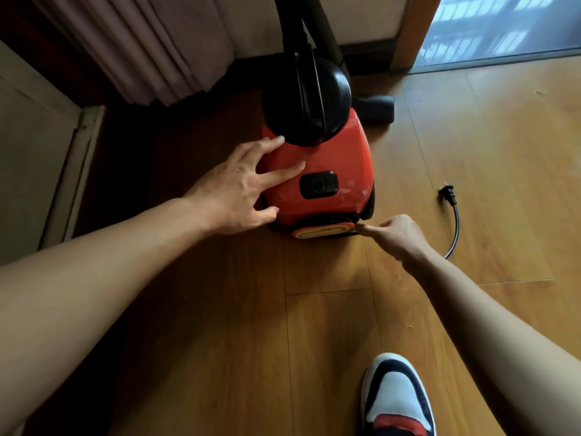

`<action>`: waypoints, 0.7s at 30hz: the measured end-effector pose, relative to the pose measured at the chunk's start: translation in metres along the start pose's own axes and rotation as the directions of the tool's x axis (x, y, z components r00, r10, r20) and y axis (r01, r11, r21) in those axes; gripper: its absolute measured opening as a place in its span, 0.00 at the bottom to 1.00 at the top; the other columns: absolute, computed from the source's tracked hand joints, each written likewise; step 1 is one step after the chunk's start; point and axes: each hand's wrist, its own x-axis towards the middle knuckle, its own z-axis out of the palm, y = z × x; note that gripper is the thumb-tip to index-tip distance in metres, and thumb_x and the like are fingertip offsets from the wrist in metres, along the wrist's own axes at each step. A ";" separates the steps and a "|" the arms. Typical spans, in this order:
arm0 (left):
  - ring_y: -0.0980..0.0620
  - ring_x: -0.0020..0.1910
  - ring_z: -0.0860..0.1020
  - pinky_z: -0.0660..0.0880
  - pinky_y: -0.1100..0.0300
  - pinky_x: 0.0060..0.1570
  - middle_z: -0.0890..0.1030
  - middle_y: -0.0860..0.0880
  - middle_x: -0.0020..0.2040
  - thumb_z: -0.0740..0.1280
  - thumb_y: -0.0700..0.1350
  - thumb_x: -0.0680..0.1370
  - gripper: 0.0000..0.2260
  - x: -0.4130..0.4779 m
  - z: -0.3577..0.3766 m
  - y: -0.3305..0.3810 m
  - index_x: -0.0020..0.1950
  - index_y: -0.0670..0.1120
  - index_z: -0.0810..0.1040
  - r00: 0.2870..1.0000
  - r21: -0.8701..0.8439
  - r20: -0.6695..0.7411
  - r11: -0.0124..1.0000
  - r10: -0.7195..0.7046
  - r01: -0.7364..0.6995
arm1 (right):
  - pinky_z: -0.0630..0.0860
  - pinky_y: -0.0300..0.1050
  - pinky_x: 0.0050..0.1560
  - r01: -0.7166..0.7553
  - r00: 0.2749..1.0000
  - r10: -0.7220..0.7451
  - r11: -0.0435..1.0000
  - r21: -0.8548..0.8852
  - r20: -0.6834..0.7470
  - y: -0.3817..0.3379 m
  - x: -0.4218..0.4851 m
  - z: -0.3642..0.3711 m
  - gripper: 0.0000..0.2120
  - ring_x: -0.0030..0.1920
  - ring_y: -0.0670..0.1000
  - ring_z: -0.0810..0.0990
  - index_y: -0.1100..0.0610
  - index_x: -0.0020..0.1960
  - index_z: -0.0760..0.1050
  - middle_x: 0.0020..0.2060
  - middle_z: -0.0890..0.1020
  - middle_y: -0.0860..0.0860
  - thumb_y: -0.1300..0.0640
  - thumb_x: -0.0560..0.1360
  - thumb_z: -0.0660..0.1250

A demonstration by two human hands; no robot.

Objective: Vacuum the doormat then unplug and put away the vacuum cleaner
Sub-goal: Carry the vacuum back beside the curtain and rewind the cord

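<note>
left hand (239, 190) spread flat on the vacuum (330, 152), probably steadying it, while right hand (396, 237) pinches the unplugged cord (456, 228) to wind it in.

1 vacuum (327, 152), red and black, bearing 1 button (318, 185), 1 black dome (333, 92) and 1 nozzle (377, 108). 1 cream panel (323, 233) at the vacuum's rear. 2 hands: 1 left hand (239, 190), 1 right hand (396, 234). 2 bare forearms (94, 278). 1 cord (456, 228), ending in 1 plug (448, 195). 1 shoe (396, 398), white, black and red. 1 curtain (141, 48), in many folds. 1 wooden floor (314, 341). 1 glass door (503, 26) at top right, beside 1 wooden post (408, 33).
</note>
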 end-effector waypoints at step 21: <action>0.48 0.79 0.43 0.59 0.45 0.75 0.42 0.52 0.81 0.67 0.63 0.74 0.38 -0.001 0.001 0.009 0.79 0.66 0.49 1.000 0.054 -0.011 0.998 -0.013 0.014 | 0.55 0.35 0.19 -0.279 0.959 0.101 0.519 0.808 0.266 -0.033 -0.038 -0.026 0.15 0.23 0.43 0.61 0.61 0.50 0.77 0.25 0.67 0.46 0.58 0.85 0.53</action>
